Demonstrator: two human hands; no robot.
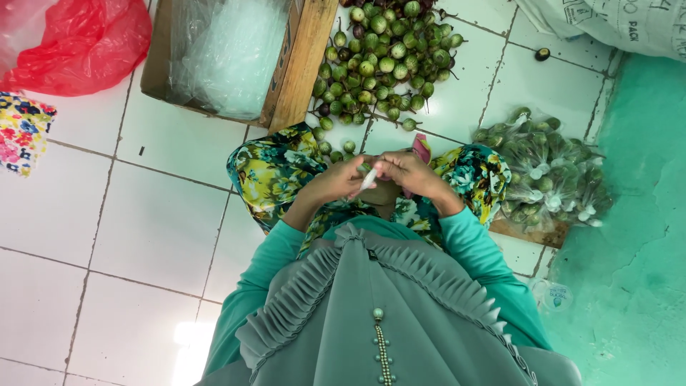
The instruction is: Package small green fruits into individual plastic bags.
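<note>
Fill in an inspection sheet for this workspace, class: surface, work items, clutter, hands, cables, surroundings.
Surface: white tiled floor; green painted floor at one side.
Work items: loose pile of small round green eggplants; heap of filled clear bags on a wooden board.
Clutter: cardboard box holding clear plastic bags; red plastic bag; floral cloth; white sack.
Hands: left hand and right hand meet over the lap, pinching a small white piece.
Cables: nothing seen.
Surroundings: nothing seen beyond the floor.
</note>
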